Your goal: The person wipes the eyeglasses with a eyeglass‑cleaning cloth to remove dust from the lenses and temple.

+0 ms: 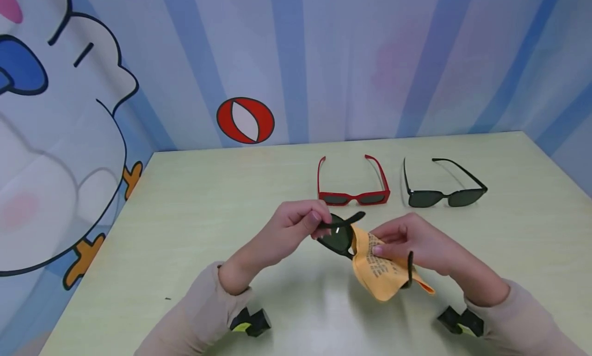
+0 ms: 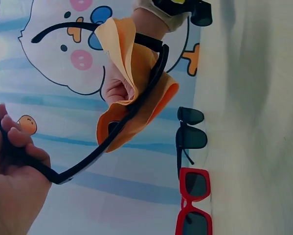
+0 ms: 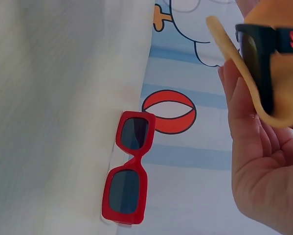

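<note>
A pair of black sunglasses [image 1: 339, 239] is held above the table between both hands. My left hand [image 1: 296, 230] grips one of its temples near the hinge, with the dark lens on that side uncovered. On the other side, my right hand [image 1: 421, 243] pinches an orange cloth [image 1: 381, 279] with printed text, folded around the other lens. In the left wrist view the cloth [image 2: 119, 56] wraps both faces of that lens, and the right fingers [image 2: 118, 88] press from behind. The right wrist view shows the cloth's edge [image 3: 234, 58] close up, over the right palm [image 3: 256, 171].
Red-framed sunglasses [image 1: 354, 197] stand unfolded on the table [image 1: 222, 191] beyond the hands. To their right lie other black sunglasses [image 1: 425, 198], also unfolded. A patterned blue curtain-like backdrop [image 1: 324, 63] rises behind the table.
</note>
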A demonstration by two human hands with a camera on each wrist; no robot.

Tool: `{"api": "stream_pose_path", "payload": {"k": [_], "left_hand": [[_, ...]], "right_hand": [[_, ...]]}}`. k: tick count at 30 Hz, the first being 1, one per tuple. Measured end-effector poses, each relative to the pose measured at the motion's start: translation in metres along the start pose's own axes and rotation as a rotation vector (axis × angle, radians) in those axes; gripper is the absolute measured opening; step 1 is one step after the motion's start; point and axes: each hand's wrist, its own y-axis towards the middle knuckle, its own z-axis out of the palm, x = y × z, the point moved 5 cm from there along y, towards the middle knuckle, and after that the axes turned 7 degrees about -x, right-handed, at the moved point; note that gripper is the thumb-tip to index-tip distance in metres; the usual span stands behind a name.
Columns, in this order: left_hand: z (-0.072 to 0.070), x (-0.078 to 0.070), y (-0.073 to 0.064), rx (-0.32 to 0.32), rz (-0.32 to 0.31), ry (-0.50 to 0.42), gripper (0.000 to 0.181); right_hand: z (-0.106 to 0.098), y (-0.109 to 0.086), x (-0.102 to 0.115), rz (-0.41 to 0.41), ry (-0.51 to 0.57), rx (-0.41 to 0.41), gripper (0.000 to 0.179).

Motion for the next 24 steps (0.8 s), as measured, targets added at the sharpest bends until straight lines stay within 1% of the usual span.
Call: {"api": "stream_pose_path", "payload": {"k": [2,4,6,8,11,13,15,17,19,21,22,24], "left_hand": [[-0.002,0.002,0.000,-0.045,-0.064,-0.039,0.059],[-0.004,0.003,0.001,-0.079,-0.108,-0.094,0.063],[-0.004,0.004,0.001,-0.097,-0.138,-0.157,0.063],[-0.004,0.005,0.001,-0.103,-0.163,-0.232,0.055],[-0.003,0.007,0.001,-0.097,-0.193,-0.318,0.038],[-0.002,0.007,0.001,-0.088,-0.210,-0.353,0.029],[0.000,0.006,0.001,-0.072,-0.214,-0.374,0.027],[0.002,0.004,0.002,-0.061,-0.221,-0.393,0.027],[0.004,0.004,0.002,-0.055,-0.228,-0.418,0.027],[0.005,0.003,0.002,-0.060,-0.238,-0.441,0.026],[0.005,0.003,0.002,-0.062,-0.238,-0.449,0.026],[0.006,0.003,0.002,-0.069,-0.234,-0.458,0.027]], "right_hand": [[-0.002,-0.001,0.001,-0.013,-0.001,-0.038,0.031],[-0.005,-0.002,0.002,-0.031,0.008,-0.094,0.032],[-0.008,-0.003,0.002,-0.020,0.071,-0.146,0.031],[-0.011,-0.004,0.001,-0.009,0.137,-0.207,0.025],[-0.017,-0.003,0.000,-0.034,0.210,-0.306,0.016],[-0.020,-0.003,0.003,-0.110,0.211,-0.374,0.018],[-0.024,-0.004,0.009,-0.200,0.188,-0.434,0.019],[-0.025,-0.005,0.016,-0.289,0.141,-0.492,0.019],[-0.024,-0.006,0.023,-0.370,0.078,-0.532,0.020],[-0.020,-0.006,0.030,-0.460,0.009,-0.520,0.021],[-0.017,-0.005,0.034,-0.522,-0.033,-0.494,0.022],[-0.009,-0.004,0.041,-0.654,-0.107,-0.390,0.025]]}}
